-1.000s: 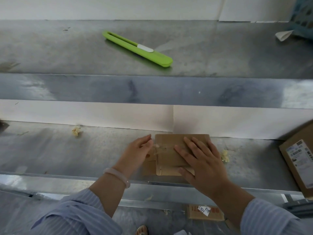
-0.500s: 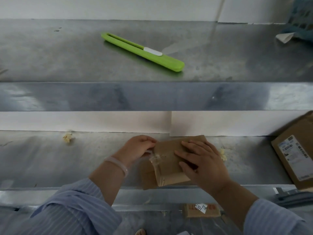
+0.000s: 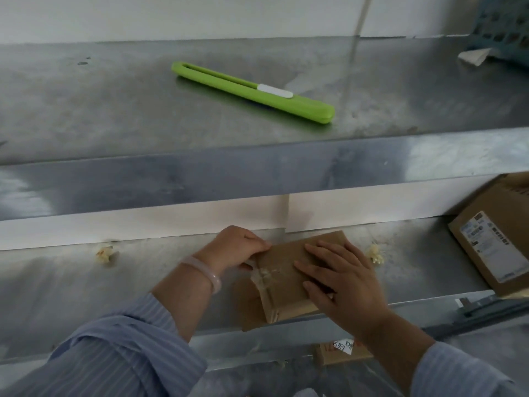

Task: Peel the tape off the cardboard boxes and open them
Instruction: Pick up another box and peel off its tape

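A small flat cardboard box [image 3: 286, 279] lies on the lower metal shelf [image 3: 86, 287], tilted, near the front edge. A strip of clear tape [image 3: 262, 275] stands partly lifted at the box's left end. My left hand [image 3: 234, 247] is closed, pinching that tape at the box's upper left corner. On top of the box my right hand [image 3: 340, 279] lies flat with fingers spread, pressing it down. A second, larger cardboard box [image 3: 498, 242] with a white label sits at the right of the same shelf.
A green utility knife [image 3: 252, 91] lies on the upper metal shelf [image 3: 114, 110]. Crumpled tape bits [image 3: 104, 253] lie on the lower shelf left and right of the small box. A blue basket [image 3: 503, 24] stands at the upper right. Another labelled box [image 3: 343, 352] sits below.
My left hand went from open fingers at the box's edge to a closed pinch on the tape, lifting it. The box has turned and tilted under my right hand.
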Demonstrator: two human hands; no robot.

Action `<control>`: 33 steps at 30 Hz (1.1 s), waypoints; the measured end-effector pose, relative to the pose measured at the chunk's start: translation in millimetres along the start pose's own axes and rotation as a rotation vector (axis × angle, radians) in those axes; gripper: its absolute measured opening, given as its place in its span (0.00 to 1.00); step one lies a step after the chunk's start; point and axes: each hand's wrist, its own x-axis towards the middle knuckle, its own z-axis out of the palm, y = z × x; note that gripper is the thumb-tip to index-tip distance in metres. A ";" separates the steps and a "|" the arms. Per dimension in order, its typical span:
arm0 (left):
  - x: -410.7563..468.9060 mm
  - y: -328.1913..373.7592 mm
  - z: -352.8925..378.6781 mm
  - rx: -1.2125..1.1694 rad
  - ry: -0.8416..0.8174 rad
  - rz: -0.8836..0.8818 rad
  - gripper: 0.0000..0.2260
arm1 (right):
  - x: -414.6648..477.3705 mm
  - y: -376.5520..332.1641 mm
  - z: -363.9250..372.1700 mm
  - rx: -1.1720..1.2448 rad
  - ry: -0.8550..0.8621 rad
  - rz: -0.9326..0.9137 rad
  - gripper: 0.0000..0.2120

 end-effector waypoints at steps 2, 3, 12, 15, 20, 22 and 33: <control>0.9 0.0 -2.7 -0.022 -0.024 -0.004 0.08 | 1.0 -1.2 0.2 -0.002 -0.002 0.014 0.15; 0.9 -0.2 -3.5 -0.039 -0.033 -0.005 0.09 | 1.2 -1.6 0.2 -0.002 -0.006 0.019 0.15; 13.0 6.0 -18.7 0.240 -0.155 0.070 0.05 | -0.3 -5.2 -1.6 -0.004 0.008 0.005 0.16; 15.9 7.0 -24.5 0.354 -0.252 0.155 0.07 | 0.5 -5.0 -1.0 -0.002 -0.008 0.024 0.16; 15.9 -8.0 -33.6 0.313 -0.287 0.260 0.10 | 1.6 -3.9 0.8 0.018 -0.007 0.044 0.15; 15.6 -15.1 -34.1 0.295 -0.257 0.309 0.11 | 1.4 -4.4 0.6 0.018 -0.001 0.043 0.15; 30.3 -20.0 -32.2 0.541 -0.194 0.606 0.06 | 2.7 -4.2 0.6 0.014 -0.017 0.042 0.15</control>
